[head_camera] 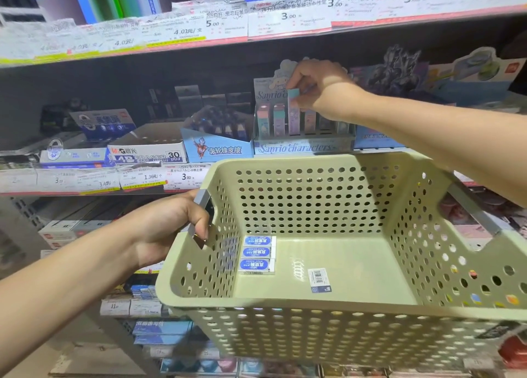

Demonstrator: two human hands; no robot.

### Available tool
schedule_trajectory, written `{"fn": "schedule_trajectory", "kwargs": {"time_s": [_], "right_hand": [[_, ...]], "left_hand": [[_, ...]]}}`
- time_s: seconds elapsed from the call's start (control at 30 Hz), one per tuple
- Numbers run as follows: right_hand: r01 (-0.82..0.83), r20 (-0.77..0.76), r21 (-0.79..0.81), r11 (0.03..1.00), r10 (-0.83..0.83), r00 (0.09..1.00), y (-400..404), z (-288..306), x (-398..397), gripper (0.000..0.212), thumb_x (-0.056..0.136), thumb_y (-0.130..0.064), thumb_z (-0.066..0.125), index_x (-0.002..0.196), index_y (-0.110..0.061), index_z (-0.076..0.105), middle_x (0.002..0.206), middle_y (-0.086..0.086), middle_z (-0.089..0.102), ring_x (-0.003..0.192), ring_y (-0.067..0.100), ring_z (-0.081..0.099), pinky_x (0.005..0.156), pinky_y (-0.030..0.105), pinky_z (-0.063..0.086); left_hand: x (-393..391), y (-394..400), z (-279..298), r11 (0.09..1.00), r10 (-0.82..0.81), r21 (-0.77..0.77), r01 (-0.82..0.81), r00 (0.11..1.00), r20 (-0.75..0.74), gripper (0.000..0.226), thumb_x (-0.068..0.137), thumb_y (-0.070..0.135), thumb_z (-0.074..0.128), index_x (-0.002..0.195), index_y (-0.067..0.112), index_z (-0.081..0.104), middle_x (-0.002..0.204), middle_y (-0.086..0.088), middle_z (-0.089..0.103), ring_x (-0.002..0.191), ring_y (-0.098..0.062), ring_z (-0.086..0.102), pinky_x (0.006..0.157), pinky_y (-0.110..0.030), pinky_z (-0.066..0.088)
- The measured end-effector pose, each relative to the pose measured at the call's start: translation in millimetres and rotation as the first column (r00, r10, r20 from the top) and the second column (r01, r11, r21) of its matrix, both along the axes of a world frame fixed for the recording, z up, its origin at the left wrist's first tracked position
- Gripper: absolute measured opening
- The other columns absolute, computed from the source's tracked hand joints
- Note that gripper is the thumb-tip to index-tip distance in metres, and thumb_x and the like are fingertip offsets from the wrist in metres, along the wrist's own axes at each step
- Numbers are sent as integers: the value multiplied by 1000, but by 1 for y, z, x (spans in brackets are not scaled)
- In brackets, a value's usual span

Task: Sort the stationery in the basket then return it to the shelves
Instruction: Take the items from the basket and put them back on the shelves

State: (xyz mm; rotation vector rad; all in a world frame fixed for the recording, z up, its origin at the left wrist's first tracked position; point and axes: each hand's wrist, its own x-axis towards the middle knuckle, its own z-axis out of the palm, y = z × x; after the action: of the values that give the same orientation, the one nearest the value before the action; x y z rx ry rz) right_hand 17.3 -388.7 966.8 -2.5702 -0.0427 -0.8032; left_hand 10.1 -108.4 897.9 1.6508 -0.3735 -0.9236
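My left hand grips the grey handle on the left rim of a pale green perforated basket, held up in front of the shelves. On the basket floor lie three blue-labelled erasers side by side and one small item with a barcode label. My right hand reaches over the basket to the middle shelf and pinches the top of a tall pastel eraser pack standing in the Sanrio characters display box.
The middle shelf carries a 4B eraser box, a blue roller-eraser box and other display cartons. Price tags line the upper shelf edge. Lower shelves hold more stationery boxes behind the basket.
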Motion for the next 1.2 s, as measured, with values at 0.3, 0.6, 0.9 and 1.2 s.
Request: {"fn": "schedule_trajectory", "kwargs": {"time_s": [0.3,0.6,0.9,1.2], "right_hand": [[-15,40,9,1000,14,999,-2,-6,-6,23,85,-8,66,107,-7,62,102,12,60,82,19,54,77,26,46],[-2,53,-156,988,11,999,3,-18,-9,19,87,-7,62,106,-5,64,95,8,63,82,19,58,72,22,44],[67,118,-250,966,-38,992,2,-18,-5,15,86,-16,65,95,-9,75,101,8,71,91,23,63,87,31,51],[50,102,-271,961,-23,994,6,-15,-6,17,85,-16,65,88,-3,76,93,13,71,90,29,64,84,34,52]], "left_hand": [[-1,0,1,1000,22,9,-22,1000,-1,56,41,-9,40,88,13,62,75,-21,57,52,-30,57,50,-31,52],[-4,0,3,1000,19,4,-19,999,25,52,42,-8,40,85,13,61,65,-18,57,45,-27,56,47,-28,51],[0,0,0,1000,17,3,-17,1000,2,55,41,-9,39,84,15,63,71,-21,58,50,-28,57,50,-30,53],[0,-1,-1,1000,23,-3,-23,1000,0,56,41,-9,39,85,17,64,75,-22,57,53,-29,57,52,-32,53]]}}
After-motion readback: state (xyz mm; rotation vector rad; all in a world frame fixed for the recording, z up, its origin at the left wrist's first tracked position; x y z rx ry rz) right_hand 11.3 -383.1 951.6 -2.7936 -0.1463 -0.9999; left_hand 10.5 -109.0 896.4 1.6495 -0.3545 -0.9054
